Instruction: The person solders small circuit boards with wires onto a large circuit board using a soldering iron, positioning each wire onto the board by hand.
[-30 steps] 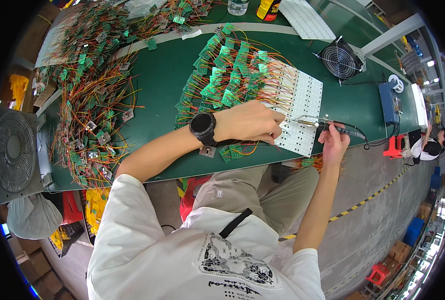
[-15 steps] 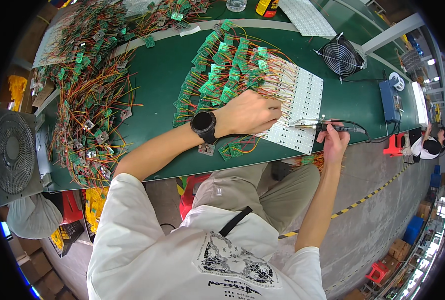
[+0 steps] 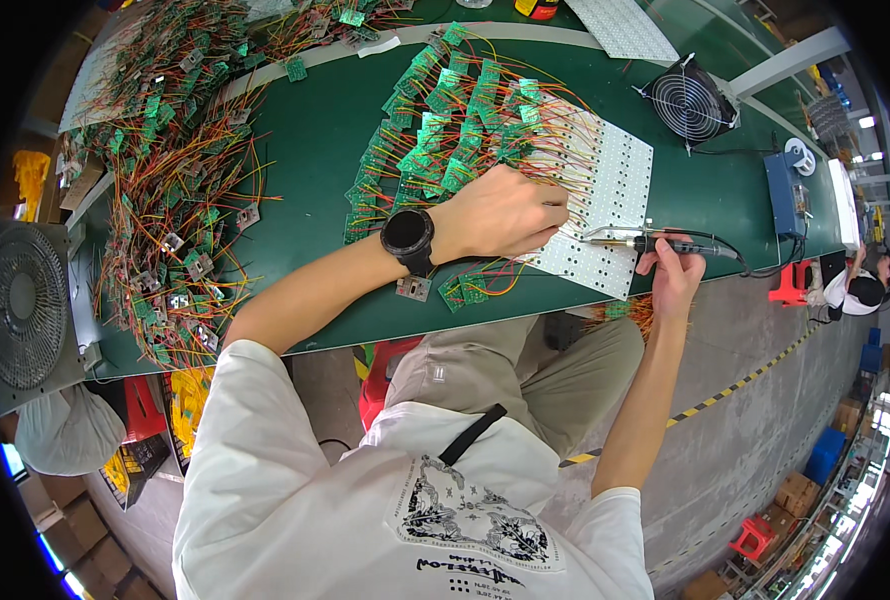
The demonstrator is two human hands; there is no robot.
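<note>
- Soldering iron, slim black pen-shaped tool with a metal tip (image 3: 655, 241), sits in my right hand (image 3: 673, 278), fingers closed round its barrel; the tip lies just over the right part of the white perforated rectangular LED panel (image 3: 610, 190).
- My left hand (image 3: 500, 213), black round wristwatch (image 3: 408, 238) at the wrist, rests flat on the panel's left part, fingertips drawn together over the wire ends there; I cannot tell whether they pinch one wire.
- From the panel's upper left edge a fan of thin red and yellow wires with small green circuit boards (image 3: 435, 130) spreads across the green bench (image 3: 305, 130).
- Panel looks to me thin, light and fairly stiff; I would hold it by a bare edge, away from the joints.
- Wires seem limp and springy, the small boards light and easily snagged.
- Iron tip I judge hot: grip the barrel only.
- Right of the panel stands a black round-grilled fan (image 3: 687, 102).
</note>
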